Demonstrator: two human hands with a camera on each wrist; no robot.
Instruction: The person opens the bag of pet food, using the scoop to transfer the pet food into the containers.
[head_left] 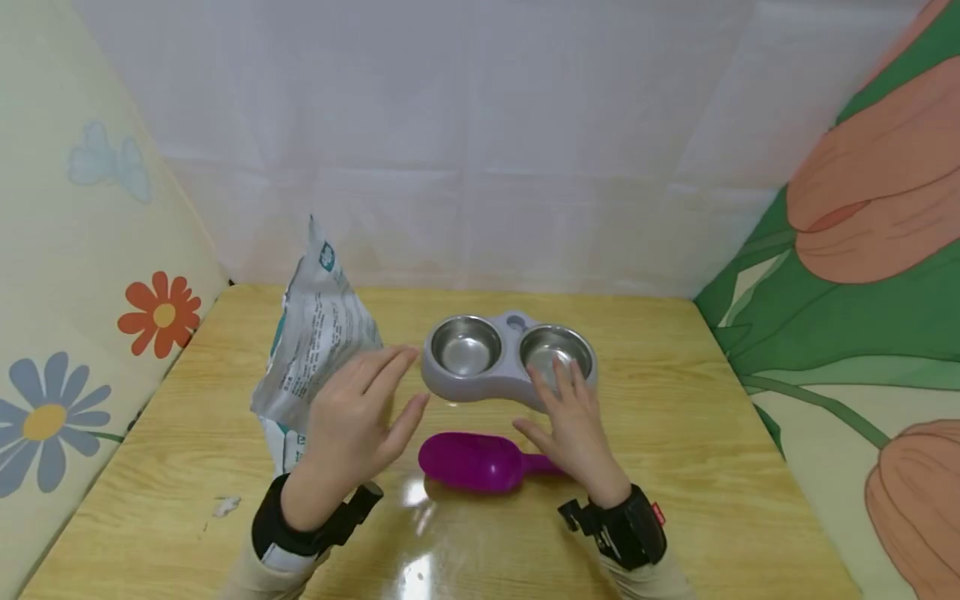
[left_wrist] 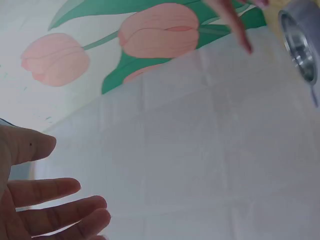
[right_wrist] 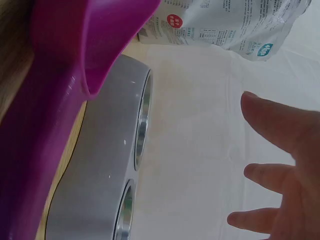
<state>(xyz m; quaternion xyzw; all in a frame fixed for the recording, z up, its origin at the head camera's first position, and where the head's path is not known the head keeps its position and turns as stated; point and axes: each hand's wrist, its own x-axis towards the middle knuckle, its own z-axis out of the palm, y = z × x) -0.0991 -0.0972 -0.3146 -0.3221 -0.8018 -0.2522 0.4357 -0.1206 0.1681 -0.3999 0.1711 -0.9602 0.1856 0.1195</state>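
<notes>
A grey double pet bowl with two steel dishes sits in the middle of the table. My right hand, fingers spread, hovers over its near right side and above the handle of a purple scoop. In the right wrist view the scoop lies in front of the bowl stand, apart from the fingers. My left hand is raised with straight fingers in front of a silver printed bag, partly hiding it. Whether it touches the bag cannot be told from the head view; the left wrist view shows nothing between its fingers.
The wooden table meets a white cloth backdrop at its far edge. Flower-printed panels stand on both sides. A small pale mark shows on the table at the left.
</notes>
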